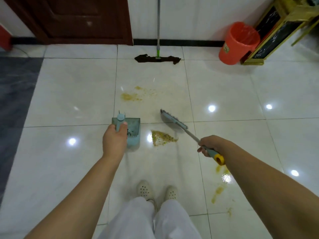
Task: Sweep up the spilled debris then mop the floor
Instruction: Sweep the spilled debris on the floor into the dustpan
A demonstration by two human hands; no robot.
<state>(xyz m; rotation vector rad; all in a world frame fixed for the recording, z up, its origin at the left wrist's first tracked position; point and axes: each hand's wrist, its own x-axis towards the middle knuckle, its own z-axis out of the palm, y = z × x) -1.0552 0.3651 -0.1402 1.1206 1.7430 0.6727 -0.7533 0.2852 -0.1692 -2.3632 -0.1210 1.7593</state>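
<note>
A: While the mop waits, which step is the person on?

B: Sweeping. In the head view the left hand [114,141] grips the handle of the pale blue plastic dustpan [133,131], set on the shiny white tile floor [69,94]. The right hand [209,145] is wrapped round the handle of the blue broom with a yellow end [174,121]. The brown crumb pile [162,138] lies between the dustpan and the broom head.

A: What comes next?

B: Probably pushing that pile left into the pan. More crumbs [128,96] lie farther off, and yellow wet spots [219,188] sit by the right arm.

A: And the mop?

B: The flat mop with a dark cloth [158,58] leans on the wall; its top is cut off. What is inside the orange plastic bin [239,43] is hard to see.
</note>
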